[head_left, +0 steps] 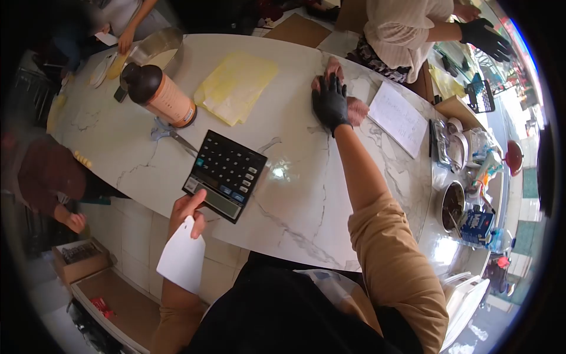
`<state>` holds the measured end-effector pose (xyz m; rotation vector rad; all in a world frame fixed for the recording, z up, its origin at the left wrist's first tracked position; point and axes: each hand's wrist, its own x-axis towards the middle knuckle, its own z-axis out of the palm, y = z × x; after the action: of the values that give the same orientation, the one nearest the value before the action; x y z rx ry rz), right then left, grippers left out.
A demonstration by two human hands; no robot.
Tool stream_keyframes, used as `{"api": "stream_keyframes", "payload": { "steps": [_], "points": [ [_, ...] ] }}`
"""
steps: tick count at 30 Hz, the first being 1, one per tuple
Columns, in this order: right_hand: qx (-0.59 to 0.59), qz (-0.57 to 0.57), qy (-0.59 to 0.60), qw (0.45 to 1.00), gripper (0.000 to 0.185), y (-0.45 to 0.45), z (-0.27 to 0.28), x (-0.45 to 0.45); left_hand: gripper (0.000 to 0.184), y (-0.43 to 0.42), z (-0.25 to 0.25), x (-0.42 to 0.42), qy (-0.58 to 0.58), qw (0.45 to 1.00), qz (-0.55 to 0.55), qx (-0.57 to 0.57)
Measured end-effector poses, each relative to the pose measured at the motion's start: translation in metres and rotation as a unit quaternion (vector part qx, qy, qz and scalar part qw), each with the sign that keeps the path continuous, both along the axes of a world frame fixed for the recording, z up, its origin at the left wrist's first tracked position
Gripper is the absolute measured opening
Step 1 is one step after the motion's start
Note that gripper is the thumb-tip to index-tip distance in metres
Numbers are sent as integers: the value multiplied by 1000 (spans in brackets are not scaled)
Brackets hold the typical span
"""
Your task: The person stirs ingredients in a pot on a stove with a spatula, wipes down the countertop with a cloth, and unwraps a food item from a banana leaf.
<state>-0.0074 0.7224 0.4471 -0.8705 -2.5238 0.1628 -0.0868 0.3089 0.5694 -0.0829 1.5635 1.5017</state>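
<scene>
My left hand (190, 212) has its fingers closed round the top of a white flat scraper (183, 253), and one digit touches the display end of a black calculator (227, 171) at the table's near edge. In a black glove, my right hand (331, 103) presses down on a pinkish crumpled cloth-like thing (357, 111), which sticks out on both sides of it. A paper with handwriting (400, 118) lies just right of that hand. Scissors (171, 133) rest between the calculator and a brown-capped bottle (162, 97).
Yellow sheets (236, 87) and a metal bowl (160, 50) are on the marble table (295, 218). At the right stand a pot (453, 206) and a blue milk carton (476, 227). Other people are around the table; one wears a black glove (484, 40). Open cardboard boxes (115, 301) sit lower left.
</scene>
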Motion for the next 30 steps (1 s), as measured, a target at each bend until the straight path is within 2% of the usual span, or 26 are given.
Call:
{"api": "stream_keyframes", "payload": {
  "steps": [2,4,5,6,7,8,9,10,11,12,13,14,15,16,17,18,20,23,25,26,27,28,30],
  "points": [
    [13,41,5,999,47,-10,2,-21,31,-18,25,-1,10,999,45,-9],
    [48,169,1,985,46,-70,4,-15,30,-16,45,6,57,996,61,-18],
    [8,248,-8,969,47,-115,13,-3,29,-16,46,7,64,996,59,-14],
    [-87,314,22,945,47,-162,21,15,29,-13,46,8,72,996,57,-8],
    [-104,386,-66,914,46,-207,-1,24,21,-5,43,15,114,993,38,-10],
    [-105,399,-13,911,42,-254,14,54,17,4,35,21,91,995,11,29],
    [-355,442,18,823,41,-280,39,76,24,25,36,22,22,999,-45,-3],
    [-217,516,59,826,43,-298,42,87,20,36,12,34,130,980,-73,129],
    [-267,543,24,796,46,-308,36,98,27,60,8,38,42,995,-67,54],
    [-264,553,11,790,47,-308,30,107,31,87,13,43,6,994,-107,18],
    [-263,562,-2,784,48,-302,25,119,29,98,-27,40,-11,985,-162,53],
    [-261,571,-14,778,49,-294,23,132,27,114,-39,46,0,983,-177,41],
    [-205,535,-43,819,55,-284,30,152,25,124,-55,46,-24,975,-216,54],
    [-192,515,-111,828,59,-269,24,174,24,136,-71,52,-16,974,-217,59],
    [-191,478,-71,854,62,-253,23,198,25,145,-80,53,-6,971,-233,57],
    [-170,412,-93,890,62,-241,15,228,28,150,-75,54,-28,966,-252,42],
    [-207,233,-96,945,56,-230,38,274,35,161,-157,54,60,959,-272,44],
    [-143,13,-93,985,51,-234,37,316,36,130,-59,35,294,877,-360,-118],
    [-142,-57,-99,983,52,-248,29,321,34,84,-65,0,438,870,-202,-106],
    [-135,-88,-106,981,53,-258,28,314,25,60,-44,-25,467,852,-167,-167],
    [-133,-88,-110,981,54,-269,29,302,22,34,-41,-56,493,821,-160,-241],
    [-132,-88,-115,981,56,-283,29,288,28,13,-43,-87,565,754,-121,-313],
    [-139,-68,-129,980,58,-310,28,254,33,-18,-51,-147,628,710,-119,-294]
  ]
}}
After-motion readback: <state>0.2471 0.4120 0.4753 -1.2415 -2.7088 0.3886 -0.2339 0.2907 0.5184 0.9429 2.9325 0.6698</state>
